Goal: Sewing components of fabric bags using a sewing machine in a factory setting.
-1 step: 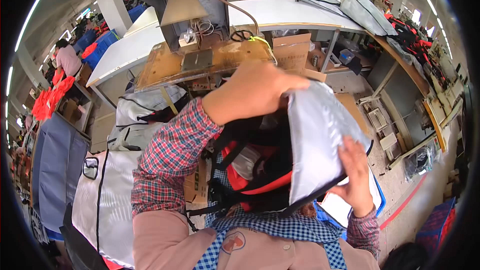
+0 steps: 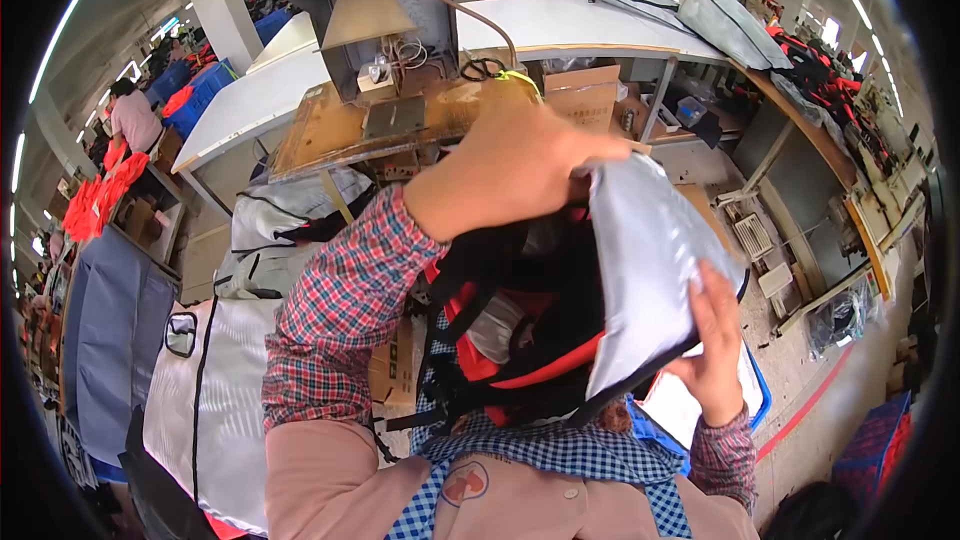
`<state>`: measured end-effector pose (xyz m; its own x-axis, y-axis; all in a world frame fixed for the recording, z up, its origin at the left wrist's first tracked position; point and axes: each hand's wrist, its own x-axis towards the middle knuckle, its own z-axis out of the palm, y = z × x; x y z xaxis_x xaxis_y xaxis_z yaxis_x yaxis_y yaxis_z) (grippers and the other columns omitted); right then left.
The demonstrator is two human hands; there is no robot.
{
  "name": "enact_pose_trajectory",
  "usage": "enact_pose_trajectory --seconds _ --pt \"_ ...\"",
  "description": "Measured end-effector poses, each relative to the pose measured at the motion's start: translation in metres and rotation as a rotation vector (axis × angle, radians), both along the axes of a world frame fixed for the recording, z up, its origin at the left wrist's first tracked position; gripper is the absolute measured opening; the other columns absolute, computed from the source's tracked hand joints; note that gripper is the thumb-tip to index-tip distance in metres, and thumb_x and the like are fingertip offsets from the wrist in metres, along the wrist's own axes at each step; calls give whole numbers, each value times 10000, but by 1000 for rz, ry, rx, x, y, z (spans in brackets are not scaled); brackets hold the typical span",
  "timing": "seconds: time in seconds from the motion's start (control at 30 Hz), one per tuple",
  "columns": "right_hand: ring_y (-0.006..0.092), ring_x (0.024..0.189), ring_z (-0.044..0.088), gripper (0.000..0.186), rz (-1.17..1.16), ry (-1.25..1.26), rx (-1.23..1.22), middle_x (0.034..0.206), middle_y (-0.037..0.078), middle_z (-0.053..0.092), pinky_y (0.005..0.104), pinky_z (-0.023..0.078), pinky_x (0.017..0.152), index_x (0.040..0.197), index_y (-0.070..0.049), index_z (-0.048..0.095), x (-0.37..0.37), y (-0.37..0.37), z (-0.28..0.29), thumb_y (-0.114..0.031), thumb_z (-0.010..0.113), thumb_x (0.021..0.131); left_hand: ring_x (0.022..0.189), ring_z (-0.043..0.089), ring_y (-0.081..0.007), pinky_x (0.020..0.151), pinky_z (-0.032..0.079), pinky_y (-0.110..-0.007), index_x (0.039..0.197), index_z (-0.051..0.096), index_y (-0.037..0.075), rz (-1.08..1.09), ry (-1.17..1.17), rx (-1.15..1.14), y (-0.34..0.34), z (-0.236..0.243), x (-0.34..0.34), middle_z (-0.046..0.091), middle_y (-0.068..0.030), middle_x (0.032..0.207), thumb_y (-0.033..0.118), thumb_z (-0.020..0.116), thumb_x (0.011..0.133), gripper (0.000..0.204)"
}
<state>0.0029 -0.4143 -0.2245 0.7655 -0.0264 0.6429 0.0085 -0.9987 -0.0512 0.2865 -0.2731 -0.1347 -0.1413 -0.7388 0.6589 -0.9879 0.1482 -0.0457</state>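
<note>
I hold a bag (image 2: pixel 530 320) with a black and red interior in front of me; a silvery padded flap (image 2: pixel 645 270) with black edging stands up along its right side. My left hand (image 2: pixel 520 165) pinches the upper edge of that flap, thumb and fingers closed on it. Lower down, my right hand (image 2: pixel 710 340) grips the flap's right edge, its fingers bent over the silver face. Black straps hang across the bag's left part, and some of its inside is in shadow.
Ahead are a wooden machine board (image 2: pixel 320 145) with a metal hood and a white table (image 2: pixel 560 25). Silver panels (image 2: pixel 215 400) lie at left; a worker (image 2: pixel 135 120) is beyond. A cardboard box (image 2: pixel 580 90) sits under the table; blue-red bags (image 2: pixel 870 455) lie lower right.
My left hand and the silver flap have shifted slightly to the right and up. My right hand has moved a little upward along with the flap.
</note>
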Motion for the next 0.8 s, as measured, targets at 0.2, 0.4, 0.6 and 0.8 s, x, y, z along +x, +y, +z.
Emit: enact_pose_trajectory --seconds 0.2,0.4,0.6,0.8 --pt "416 1138 587 596 -85 -500 -116 1271 267 572 439 468 959 1273 14 570 17 29 55 -459 588 910 712 679 -195 623 503 -292 1023 698 99 -67 177 -337 56 57 -23 715 -84 898 66 702 762 264" --pt "283 845 681 255 44 -519 -301 965 155 698 335 526 743 1070 -16 684 83 77 168 -159 692 859 782 661 -117 713 500 -263 1030 694 25 -99 926 -220 139 22 -14 721 -65 871 172 710 840 241" --pt "291 672 637 255 304 -146 -248 742 80 640 380 514 599 841 -88 679 208 105 126 -344 678 848 884 639 -99 818 502 -249 1164 627 0 -115 1870 -85 152 -102 -5 680 -29 1056 143 581 943 267" --pt "297 709 632 237 498 -75 -244 830 76 653 384 518 597 820 -76 668 292 97 68 -311 674 852 954 643 -126 858 504 -285 1188 619 7 -215 1976 -198 162 -160 39 672 -43 1094 164 551 954 290"
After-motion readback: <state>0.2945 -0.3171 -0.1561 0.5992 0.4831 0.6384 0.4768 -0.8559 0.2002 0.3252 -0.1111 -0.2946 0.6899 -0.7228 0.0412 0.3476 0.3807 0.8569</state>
